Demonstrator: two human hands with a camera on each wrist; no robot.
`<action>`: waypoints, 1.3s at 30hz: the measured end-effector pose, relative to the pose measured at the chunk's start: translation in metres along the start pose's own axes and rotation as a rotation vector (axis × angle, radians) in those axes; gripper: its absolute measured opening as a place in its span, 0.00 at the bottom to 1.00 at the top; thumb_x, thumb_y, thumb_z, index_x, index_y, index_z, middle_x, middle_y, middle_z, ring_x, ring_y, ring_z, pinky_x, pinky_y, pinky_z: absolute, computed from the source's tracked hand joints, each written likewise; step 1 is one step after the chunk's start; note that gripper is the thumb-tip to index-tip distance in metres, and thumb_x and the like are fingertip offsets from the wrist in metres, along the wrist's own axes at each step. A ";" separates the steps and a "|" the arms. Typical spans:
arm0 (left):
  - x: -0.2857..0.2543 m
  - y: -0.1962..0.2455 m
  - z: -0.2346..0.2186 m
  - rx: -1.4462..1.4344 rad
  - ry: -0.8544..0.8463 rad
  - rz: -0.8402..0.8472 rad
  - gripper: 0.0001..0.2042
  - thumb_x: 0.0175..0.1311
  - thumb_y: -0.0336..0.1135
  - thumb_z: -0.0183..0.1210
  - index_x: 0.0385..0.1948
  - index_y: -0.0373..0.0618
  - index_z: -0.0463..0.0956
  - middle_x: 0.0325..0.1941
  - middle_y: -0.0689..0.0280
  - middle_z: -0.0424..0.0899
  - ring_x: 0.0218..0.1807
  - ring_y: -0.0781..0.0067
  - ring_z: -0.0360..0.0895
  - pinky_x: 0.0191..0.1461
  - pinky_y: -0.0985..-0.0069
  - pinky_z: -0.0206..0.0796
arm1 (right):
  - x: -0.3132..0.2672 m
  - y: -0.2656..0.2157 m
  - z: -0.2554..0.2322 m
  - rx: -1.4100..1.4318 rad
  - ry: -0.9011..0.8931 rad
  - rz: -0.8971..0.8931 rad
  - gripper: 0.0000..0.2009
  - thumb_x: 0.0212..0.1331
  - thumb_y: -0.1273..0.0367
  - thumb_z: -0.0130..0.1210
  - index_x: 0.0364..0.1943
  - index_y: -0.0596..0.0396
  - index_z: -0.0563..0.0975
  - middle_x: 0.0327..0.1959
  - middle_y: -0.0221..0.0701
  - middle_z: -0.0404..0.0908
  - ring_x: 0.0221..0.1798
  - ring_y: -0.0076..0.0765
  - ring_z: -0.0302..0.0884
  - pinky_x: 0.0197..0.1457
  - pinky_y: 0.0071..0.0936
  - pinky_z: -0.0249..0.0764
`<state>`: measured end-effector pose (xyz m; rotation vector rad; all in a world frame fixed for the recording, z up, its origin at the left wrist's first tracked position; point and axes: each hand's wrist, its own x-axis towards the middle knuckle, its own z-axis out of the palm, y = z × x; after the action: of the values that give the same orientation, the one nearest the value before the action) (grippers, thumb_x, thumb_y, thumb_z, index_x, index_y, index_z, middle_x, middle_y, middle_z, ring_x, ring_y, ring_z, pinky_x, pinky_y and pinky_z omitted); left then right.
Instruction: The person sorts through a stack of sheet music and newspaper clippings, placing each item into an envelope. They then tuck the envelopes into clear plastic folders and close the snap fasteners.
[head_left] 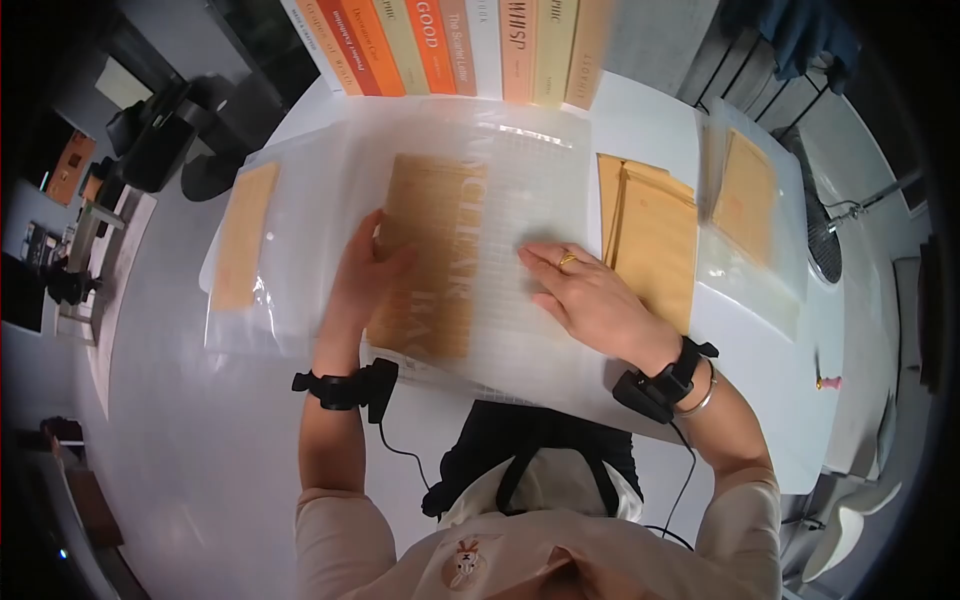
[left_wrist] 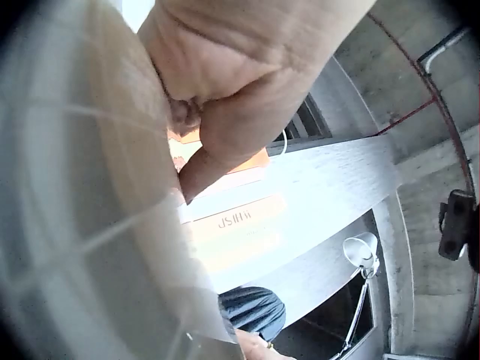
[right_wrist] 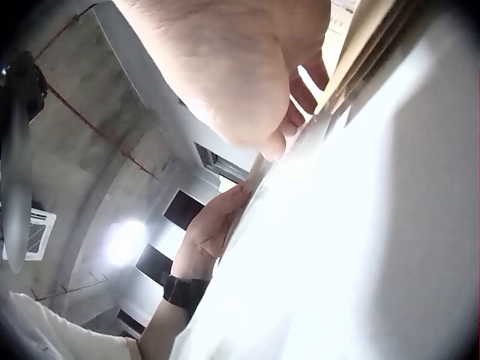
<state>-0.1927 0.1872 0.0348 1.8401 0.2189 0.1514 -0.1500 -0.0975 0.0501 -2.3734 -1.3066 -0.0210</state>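
A large translucent plastic bag (head_left: 540, 190) with pale lettering lies before me, and a brown kraft envelope (head_left: 425, 330) shows hazily through its left half. At the envelope's left edge, my left hand (head_left: 360, 280) grips it, the thumb over its face, blurred by plastic, and the fingers at the side. In the left wrist view, the left hand (left_wrist: 232, 90) has bent fingers beside a sheet of plastic. My right hand (head_left: 600, 300), with a ring on one finger, rests on the bag's right half with fingers extended. Its fingers also show in the right wrist view (right_wrist: 300, 97).
A stack of kraft envelopes (head_left: 655, 230) lies right of the bag. Clear bags with kraft envelopes inside lie at the far left (head_left: 300, 230) and far right (head_left: 785, 290). A row of books (head_left: 430, 50) stands along the back of the white table (head_left: 760, 400).
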 end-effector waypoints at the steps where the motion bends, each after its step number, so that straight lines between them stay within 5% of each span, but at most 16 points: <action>1: -0.001 0.000 0.002 -0.069 0.001 0.029 0.29 0.58 0.25 0.59 0.62 0.30 0.59 0.40 0.61 0.79 0.39 0.79 0.76 0.42 0.83 0.68 | 0.002 -0.001 -0.001 0.000 0.001 -0.006 0.21 0.62 0.67 0.50 0.57 0.66 0.68 0.57 0.41 0.72 0.59 0.44 0.67 0.63 0.33 0.64; 10: -0.001 0.002 -0.002 0.112 0.028 -0.051 0.30 0.57 0.27 0.61 0.62 0.30 0.59 0.40 0.61 0.79 0.38 0.79 0.75 0.42 0.82 0.68 | 0.010 -0.007 -0.006 -0.050 0.060 -0.019 0.15 0.56 0.74 0.53 0.48 0.61 0.75 0.51 0.35 0.77 0.50 0.42 0.73 0.56 0.32 0.70; 16: -0.005 0.009 -0.006 0.316 0.036 0.018 0.33 0.56 0.30 0.63 0.62 0.29 0.58 0.36 0.61 0.79 0.35 0.79 0.75 0.39 0.82 0.67 | -0.004 -0.004 -0.002 -0.096 0.074 -0.043 0.18 0.56 0.74 0.53 0.52 0.59 0.74 0.53 0.33 0.75 0.52 0.40 0.72 0.57 0.32 0.69; 19: -0.005 0.009 -0.001 0.041 0.055 -0.010 0.33 0.56 0.30 0.63 0.62 0.29 0.58 0.35 0.61 0.79 0.35 0.78 0.76 0.39 0.82 0.68 | -0.007 -0.003 -0.007 -0.106 0.039 -0.064 0.20 0.58 0.73 0.53 0.57 0.57 0.71 0.57 0.34 0.73 0.55 0.42 0.71 0.59 0.33 0.68; 22: -0.004 0.011 -0.003 0.177 0.058 -0.057 0.33 0.55 0.29 0.63 0.62 0.29 0.58 0.36 0.60 0.79 0.35 0.77 0.76 0.40 0.81 0.69 | -0.008 0.007 0.000 -0.048 0.066 -0.075 0.22 0.59 0.71 0.53 0.59 0.56 0.68 0.59 0.36 0.70 0.58 0.44 0.69 0.61 0.35 0.67; 26: -0.006 0.008 -0.008 -0.004 0.034 -0.028 0.31 0.55 0.27 0.62 0.62 0.30 0.59 0.39 0.59 0.80 0.38 0.76 0.78 0.43 0.80 0.70 | -0.016 0.005 -0.010 0.279 0.163 0.158 0.19 0.60 0.73 0.53 0.57 0.53 0.71 0.58 0.37 0.71 0.55 0.46 0.72 0.57 0.34 0.70; 29: -0.007 0.013 -0.042 -0.163 0.121 0.046 0.29 0.56 0.24 0.60 0.62 0.35 0.61 0.45 0.60 0.80 0.42 0.75 0.79 0.46 0.78 0.71 | -0.016 0.001 -0.026 0.388 0.255 0.294 0.16 0.59 0.75 0.53 0.53 0.52 0.74 0.57 0.38 0.73 0.52 0.46 0.74 0.53 0.32 0.72; 32: -0.011 0.048 -0.114 -0.387 0.171 0.155 0.26 0.59 0.22 0.58 0.61 0.40 0.63 0.53 0.63 0.77 0.48 0.75 0.78 0.50 0.79 0.71 | -0.020 0.013 -0.034 0.267 0.392 0.234 0.15 0.58 0.76 0.53 0.50 0.52 0.75 0.55 0.38 0.75 0.50 0.45 0.76 0.51 0.30 0.72; 35: -0.003 0.057 -0.214 -0.189 0.221 0.179 0.26 0.60 0.26 0.58 0.62 0.41 0.62 0.54 0.62 0.76 0.50 0.74 0.77 0.51 0.78 0.71 | -0.021 0.021 -0.045 0.201 0.452 0.219 0.14 0.57 0.76 0.54 0.49 0.54 0.76 0.54 0.40 0.76 0.51 0.46 0.76 0.52 0.30 0.72; 39: 0.002 0.038 -0.289 0.121 0.180 0.060 0.29 0.60 0.29 0.60 0.64 0.43 0.61 0.53 0.61 0.77 0.51 0.73 0.77 0.51 0.76 0.71 | -0.029 0.031 -0.052 0.176 0.471 0.284 0.13 0.57 0.76 0.55 0.48 0.55 0.77 0.53 0.40 0.77 0.53 0.46 0.75 0.54 0.30 0.71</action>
<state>-0.2510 0.4475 0.1513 1.9555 0.3041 0.3530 -0.1318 -0.1546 0.0799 -2.1999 -0.7180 -0.3431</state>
